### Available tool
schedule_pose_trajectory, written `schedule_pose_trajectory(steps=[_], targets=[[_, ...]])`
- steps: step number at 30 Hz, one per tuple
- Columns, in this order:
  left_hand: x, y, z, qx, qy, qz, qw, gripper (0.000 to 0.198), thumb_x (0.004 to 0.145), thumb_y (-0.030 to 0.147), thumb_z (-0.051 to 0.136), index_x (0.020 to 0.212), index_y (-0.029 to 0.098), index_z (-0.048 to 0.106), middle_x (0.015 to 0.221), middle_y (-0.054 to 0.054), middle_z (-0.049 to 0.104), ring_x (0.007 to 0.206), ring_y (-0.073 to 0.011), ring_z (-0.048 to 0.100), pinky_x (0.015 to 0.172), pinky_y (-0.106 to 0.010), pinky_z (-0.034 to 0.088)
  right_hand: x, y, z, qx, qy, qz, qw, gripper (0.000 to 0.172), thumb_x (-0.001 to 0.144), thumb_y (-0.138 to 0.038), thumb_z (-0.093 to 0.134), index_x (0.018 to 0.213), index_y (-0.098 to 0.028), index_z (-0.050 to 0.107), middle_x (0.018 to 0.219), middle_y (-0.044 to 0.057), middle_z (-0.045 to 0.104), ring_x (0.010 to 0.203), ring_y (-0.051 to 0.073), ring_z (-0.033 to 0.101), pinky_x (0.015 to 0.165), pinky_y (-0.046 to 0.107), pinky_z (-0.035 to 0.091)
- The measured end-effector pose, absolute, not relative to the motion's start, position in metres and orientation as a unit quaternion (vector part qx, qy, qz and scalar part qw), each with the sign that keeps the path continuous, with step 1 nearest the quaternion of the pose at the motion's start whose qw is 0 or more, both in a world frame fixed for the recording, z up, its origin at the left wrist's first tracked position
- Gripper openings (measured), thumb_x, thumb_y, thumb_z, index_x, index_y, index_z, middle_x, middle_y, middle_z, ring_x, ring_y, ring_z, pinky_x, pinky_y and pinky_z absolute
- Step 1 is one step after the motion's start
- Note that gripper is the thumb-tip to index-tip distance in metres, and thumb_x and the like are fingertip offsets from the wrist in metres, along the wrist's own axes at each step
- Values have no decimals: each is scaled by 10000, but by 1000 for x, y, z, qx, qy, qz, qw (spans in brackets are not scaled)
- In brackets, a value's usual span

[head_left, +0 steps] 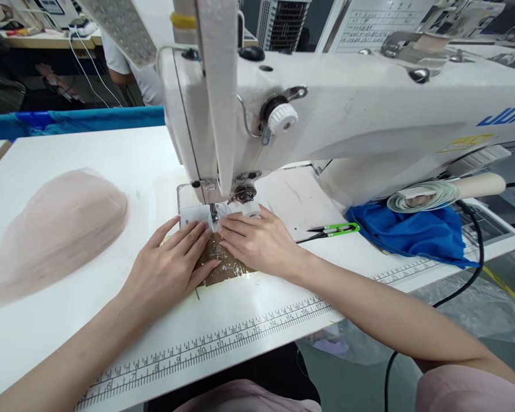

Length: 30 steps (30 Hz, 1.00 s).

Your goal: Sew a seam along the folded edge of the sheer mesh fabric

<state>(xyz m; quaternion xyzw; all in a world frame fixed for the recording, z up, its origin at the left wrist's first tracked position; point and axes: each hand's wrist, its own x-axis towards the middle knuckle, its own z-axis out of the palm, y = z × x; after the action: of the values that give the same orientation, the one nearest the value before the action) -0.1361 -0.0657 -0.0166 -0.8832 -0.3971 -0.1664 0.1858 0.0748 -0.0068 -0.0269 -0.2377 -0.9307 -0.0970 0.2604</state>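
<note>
My left hand (169, 266) lies palm down left of the presser foot (214, 216), its fingers stretched toward it. My right hand (264, 240) rests flat on the other side, fingertips close to the needle area. Both hands press on the bed of a white sewing machine (326, 109). Between them is a shiny brown patch (229, 269) that looks covered with clear film or tape. Any thin cloth under the fingers is too hard to make out. A sheer pale pink piece of fabric (64, 229) is spread on the table to the left.
Green-handled thread snips (337, 230) lie right of my right hand. Beyond them are a bunched blue cloth (416, 232) and a coil of pale tape (424, 195). A printed ruler (201, 346) runs along the table's front edge. Another person (139, 74) sits behind.
</note>
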Motion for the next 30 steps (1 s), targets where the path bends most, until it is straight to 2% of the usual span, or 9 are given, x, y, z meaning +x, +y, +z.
schedule_pose_trajectory(steps=[10,21,27,30], targets=[[-136,-61,-17,-879,-407,-161,192,475,985,382,481,1201,-14,630,1184,-169,700,1111,-296,668,1111,-506,373,74,-5,-25,-274,-930,-100,224,233,981,-275,538,1068,-166,725,1113,47,756,958,195,674,1058,410,389],[-140,-51,-23,-873,-433,-146,169,541,995,427,442,1286,-7,583,1278,-174,651,1189,-299,626,1142,-513,338,77,-2,-23,-285,-928,-112,214,268,1001,-306,504,1105,-177,715,1112,28,757,999,204,658,1119,422,308],[-142,-51,-23,-864,-454,-145,162,549,995,440,435,1303,8,579,1308,-174,635,1235,-308,592,1134,-498,359,81,-2,-17,-292,-922,-107,229,315,1017,-281,452,1008,-164,744,1033,33,775,953,195,669,1091,421,343],[-147,-49,-23,-848,-476,-151,178,541,982,438,464,1280,6,594,1322,-197,619,1218,-330,597,1101,-497,400,81,-4,-15,-292,-924,-97,227,303,1004,-228,458,970,-147,748,1012,54,776,889,195,674,979,393,426]])
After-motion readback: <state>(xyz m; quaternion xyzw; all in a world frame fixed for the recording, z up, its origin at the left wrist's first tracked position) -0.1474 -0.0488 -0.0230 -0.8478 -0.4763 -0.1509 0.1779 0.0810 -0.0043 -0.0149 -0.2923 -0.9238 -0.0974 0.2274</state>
